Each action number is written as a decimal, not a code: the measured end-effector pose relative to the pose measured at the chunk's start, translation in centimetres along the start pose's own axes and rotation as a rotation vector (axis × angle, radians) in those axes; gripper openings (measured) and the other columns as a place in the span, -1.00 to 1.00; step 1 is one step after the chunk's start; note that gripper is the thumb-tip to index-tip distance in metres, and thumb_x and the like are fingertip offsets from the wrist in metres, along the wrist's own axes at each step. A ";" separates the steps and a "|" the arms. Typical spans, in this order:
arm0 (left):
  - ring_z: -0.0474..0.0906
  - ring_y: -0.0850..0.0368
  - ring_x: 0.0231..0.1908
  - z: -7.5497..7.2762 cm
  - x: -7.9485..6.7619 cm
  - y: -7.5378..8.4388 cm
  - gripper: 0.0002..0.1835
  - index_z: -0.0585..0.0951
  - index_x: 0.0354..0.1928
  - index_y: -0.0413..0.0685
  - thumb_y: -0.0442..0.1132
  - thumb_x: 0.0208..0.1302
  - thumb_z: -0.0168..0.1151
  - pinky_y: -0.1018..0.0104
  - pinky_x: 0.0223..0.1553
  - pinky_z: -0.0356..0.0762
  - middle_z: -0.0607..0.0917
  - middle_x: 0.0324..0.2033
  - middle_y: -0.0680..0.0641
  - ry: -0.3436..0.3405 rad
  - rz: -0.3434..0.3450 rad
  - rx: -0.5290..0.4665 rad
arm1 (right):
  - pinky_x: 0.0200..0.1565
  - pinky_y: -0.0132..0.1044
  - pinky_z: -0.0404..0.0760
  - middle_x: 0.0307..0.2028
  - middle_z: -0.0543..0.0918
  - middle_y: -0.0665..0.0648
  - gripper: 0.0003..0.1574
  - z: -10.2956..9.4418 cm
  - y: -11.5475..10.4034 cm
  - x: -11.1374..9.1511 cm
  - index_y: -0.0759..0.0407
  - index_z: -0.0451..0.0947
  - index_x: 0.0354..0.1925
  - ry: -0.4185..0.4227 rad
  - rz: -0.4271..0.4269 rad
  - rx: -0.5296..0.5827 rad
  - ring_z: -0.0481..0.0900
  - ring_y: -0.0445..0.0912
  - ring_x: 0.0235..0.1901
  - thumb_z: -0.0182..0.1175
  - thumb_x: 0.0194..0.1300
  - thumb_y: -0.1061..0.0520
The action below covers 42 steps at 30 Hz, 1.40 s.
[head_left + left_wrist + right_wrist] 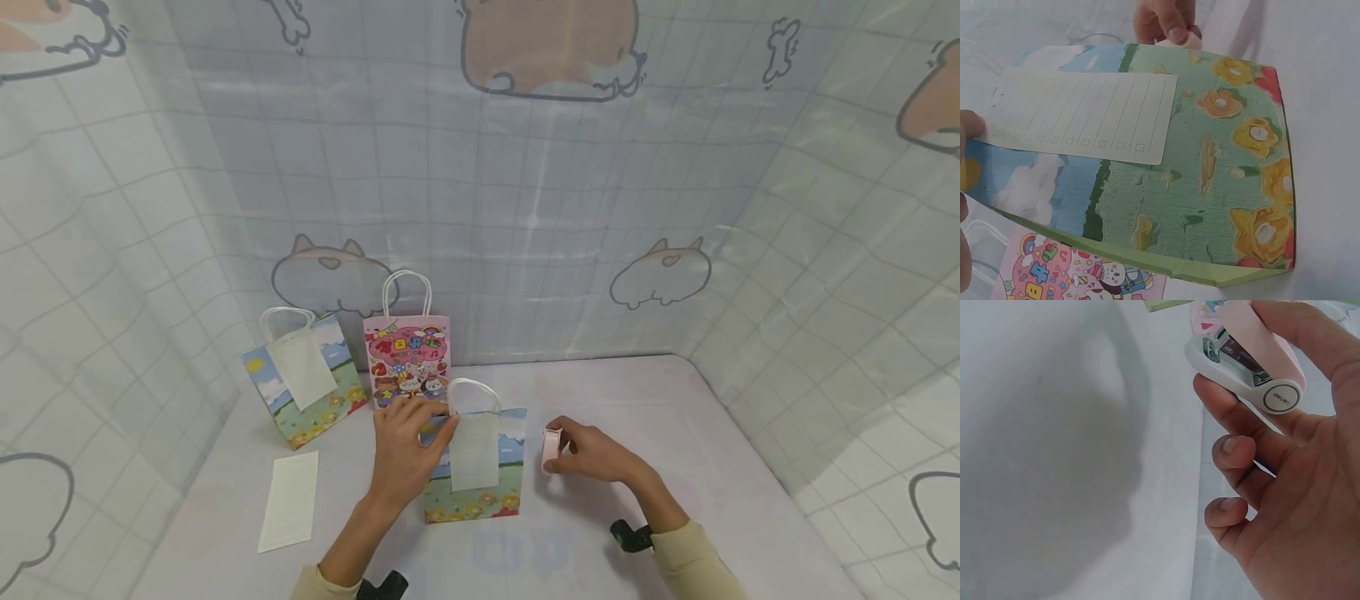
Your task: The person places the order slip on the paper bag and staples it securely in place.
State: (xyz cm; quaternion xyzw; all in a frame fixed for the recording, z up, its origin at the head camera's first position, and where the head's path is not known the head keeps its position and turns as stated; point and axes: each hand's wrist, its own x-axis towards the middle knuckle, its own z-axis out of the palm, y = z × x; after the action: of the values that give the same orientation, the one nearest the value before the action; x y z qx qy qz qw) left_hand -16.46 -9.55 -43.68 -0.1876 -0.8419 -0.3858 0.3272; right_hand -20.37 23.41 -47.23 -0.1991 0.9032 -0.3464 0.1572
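In the head view my left hand point(405, 454) pinches the upper left corner of a paper gift bag point(472, 506) with a flower-meadow and blue-sky print. A pale lined note sheet point(474, 454) lies over the bag's upper front, just below its white rope handle point(474, 382); small checkboxes show on the sheet point(1097, 115) in the left wrist view. To the right of the bag, my right hand point(596, 454) holds a small pink and white stapler point(551, 451) between thumb and fingers. The right wrist view shows the stapler point(1257, 347) with its jaws apart.
At the back left leans a matching flower bag point(337, 408) with a note sheet point(302, 367) on its front. Beside it stands a pink cartoon bag point(408, 354). A loose lined sheet point(289, 502) lies on the table's left. Grid-patterned curtains point(517, 208) surround the table.
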 end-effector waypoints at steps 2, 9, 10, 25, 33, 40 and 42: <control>0.41 0.12 -0.21 0.0 0.1 0.0 -0.80 0.76 -0.19 0.02 -0.09 0.20 0.48 0.02 -0.13 0.06 0.73 -0.27 0.10 -0.001 0.002 0.000 | -0.25 -0.21 0.51 -0.24 0.61 -0.04 -0.25 -0.1 -0.2 0.2 0.05 0.43 0.20 0.017 0.001 0.003 0.53 -0.10 -0.27 0.43 0.17 -0.22; 0.43 0.11 -0.19 -0.1 0.2 0.0 -0.80 0.76 -0.20 0.02 -0.08 0.21 0.47 0.01 -0.10 0.09 0.73 -0.26 0.09 -0.004 -0.001 0.001 | -0.30 -0.22 0.54 -0.23 0.60 -0.05 -0.25 -0.6 -1.1 0.7 0.05 0.42 0.22 0.065 -0.026 0.034 0.53 -0.09 -0.27 0.43 0.19 -0.21; 0.43 0.11 -0.19 -0.1 0.1 0.0 -0.80 0.76 -0.20 0.02 -0.08 0.21 0.47 0.01 -0.10 0.09 0.73 -0.26 0.09 -0.004 -0.002 0.001 | -0.30 -0.23 0.54 -0.23 0.61 -0.05 -0.25 -0.7 -1.3 0.8 0.06 0.42 0.22 0.072 -0.036 0.033 0.52 -0.09 -0.27 0.42 0.20 -0.20; 0.43 0.11 -0.18 0.0 0.1 0.1 -0.81 0.75 -0.19 0.05 -0.07 0.21 0.47 0.02 -0.10 0.10 0.73 -0.26 0.09 -0.008 -0.003 0.010 | -0.48 -0.32 0.40 -0.24 0.59 0.00 -0.17 -3.5 -3.3 1.4 0.04 0.36 0.31 0.196 -0.109 -0.009 0.42 -0.10 -0.44 0.38 0.24 -0.26; 0.42 0.11 -0.19 0.0 0.3 0.1 -0.81 0.76 -0.19 0.05 -0.06 0.22 0.46 0.02 -0.08 0.09 0.74 -0.26 0.09 -0.009 -0.007 0.005 | -0.48 -0.32 0.38 -0.21 0.58 0.10 -0.14 -4.6 -4.1 1.9 -0.01 0.33 0.33 0.252 -0.124 0.012 0.41 -0.08 -0.40 0.35 0.24 -0.33; 0.43 0.11 -0.18 0.0 0.0 0.2 -0.81 0.76 -0.19 0.06 -0.06 0.22 0.46 0.01 -0.07 0.10 0.74 -0.24 0.09 -0.012 -0.018 0.001 | -0.45 -0.28 0.36 -0.24 0.50 0.13 -0.13 -4.4 -5.3 2.4 0.02 0.34 0.36 0.314 -0.130 0.026 0.38 -0.04 -0.31 0.36 0.24 -0.30; 0.44 0.11 -0.16 0.1 0.0 0.2 -0.81 0.76 -0.19 0.05 -0.07 0.22 0.46 0.00 -0.06 0.11 0.74 -0.24 0.09 -0.013 -0.020 -0.002 | -0.45 -0.27 0.35 -0.26 0.47 0.08 -0.15 -4.4 -5.7 2.5 0.00 0.35 0.35 0.331 -0.134 0.034 0.37 -0.04 -0.31 0.36 0.25 -0.28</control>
State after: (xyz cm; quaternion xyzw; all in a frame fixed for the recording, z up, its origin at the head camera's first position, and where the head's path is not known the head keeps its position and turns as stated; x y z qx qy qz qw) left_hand -16.35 -9.39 -43.62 -0.1821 -0.8455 -0.3886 0.3179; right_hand -22.95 20.80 -40.54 -0.1966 0.8954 -0.3994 -0.0139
